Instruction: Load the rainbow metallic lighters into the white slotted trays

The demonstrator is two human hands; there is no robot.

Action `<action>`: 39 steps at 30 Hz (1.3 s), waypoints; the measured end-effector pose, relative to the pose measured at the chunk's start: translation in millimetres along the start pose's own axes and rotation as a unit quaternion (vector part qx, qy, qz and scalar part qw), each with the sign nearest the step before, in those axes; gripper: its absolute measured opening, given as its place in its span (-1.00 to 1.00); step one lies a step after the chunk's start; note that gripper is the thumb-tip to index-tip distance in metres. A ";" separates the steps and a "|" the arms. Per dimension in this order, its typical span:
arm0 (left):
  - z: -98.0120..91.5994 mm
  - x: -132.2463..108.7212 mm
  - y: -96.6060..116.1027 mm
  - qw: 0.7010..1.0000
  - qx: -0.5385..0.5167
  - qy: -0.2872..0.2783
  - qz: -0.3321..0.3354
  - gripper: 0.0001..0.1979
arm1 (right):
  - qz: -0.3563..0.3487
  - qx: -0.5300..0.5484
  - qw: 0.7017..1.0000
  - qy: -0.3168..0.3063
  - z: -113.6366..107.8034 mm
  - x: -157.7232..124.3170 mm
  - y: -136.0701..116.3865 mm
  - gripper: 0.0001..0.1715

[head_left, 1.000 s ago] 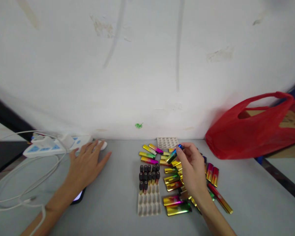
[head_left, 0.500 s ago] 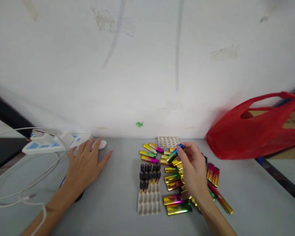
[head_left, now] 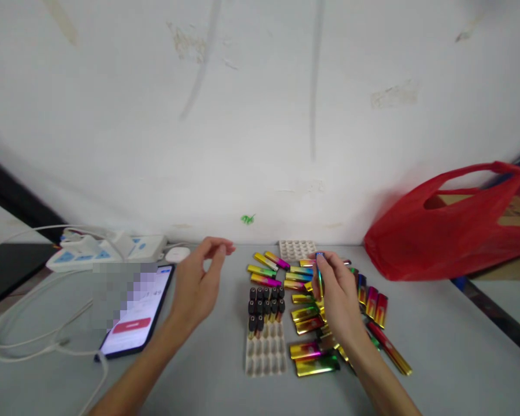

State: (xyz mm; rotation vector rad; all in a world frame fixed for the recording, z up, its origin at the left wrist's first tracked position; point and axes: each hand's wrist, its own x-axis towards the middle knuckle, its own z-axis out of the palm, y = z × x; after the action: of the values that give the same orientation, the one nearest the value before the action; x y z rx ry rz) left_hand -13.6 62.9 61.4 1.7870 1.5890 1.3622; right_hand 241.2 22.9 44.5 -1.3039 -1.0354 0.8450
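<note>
My right hand [head_left: 338, 289] is closed around a shiny metallic blue-green casing [head_left: 319, 271], which it holds upright above a pile of similar casings. My left hand [head_left: 201, 283] hovers over the table with bent, loose fingers. I see nothing in it, and its thumb is close to the fingertips. Between the hands a pale moulded tray [head_left: 266, 355] holds rows of small black-topped pieces [head_left: 260, 307] in its far cells. Several gold, pink and green casings [head_left: 316, 366] lie right of the tray, partly hidden under my right hand.
A phone [head_left: 143, 318] with its screen lit lies at the left, its picture partly blurred out. Behind it are a white power strip [head_left: 143, 248], a white earbud-like case [head_left: 177, 254] and loose cables. Another pale tray [head_left: 297, 249] lies against the wall. A red bag [head_left: 433, 237] stands far right.
My left hand has moved right, away from the power strip and phone, uncovering the lit screen. My right hand still holds the blue-green casing, now turned more upright.
</note>
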 end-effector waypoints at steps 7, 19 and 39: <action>27.9 -14.7 -20.9 0.998 0.045 -0.042 0.030 -0.70 | 0.075 0.085 0.993 -0.017 0.7 2.3 6.8 -0.56; 18.8 -29.8 -21.3 0.995 -0.073 -0.059 -0.017 -0.55 | 0.141 0.176 0.967 -0.115 5.3 1.6 0.8 -0.35; 33.7 -37.1 -34.3 0.934 -0.303 -0.176 -0.068 -0.40 | 0.231 0.259 0.916 -0.202 6.3 0.5 3.3 -0.30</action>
State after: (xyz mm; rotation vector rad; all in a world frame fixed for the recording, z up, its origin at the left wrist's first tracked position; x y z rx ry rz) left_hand 0.5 49.1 3.9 1.4081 0.9442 1.2062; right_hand 235.7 25.8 41.1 -0.9346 -0.7304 1.6796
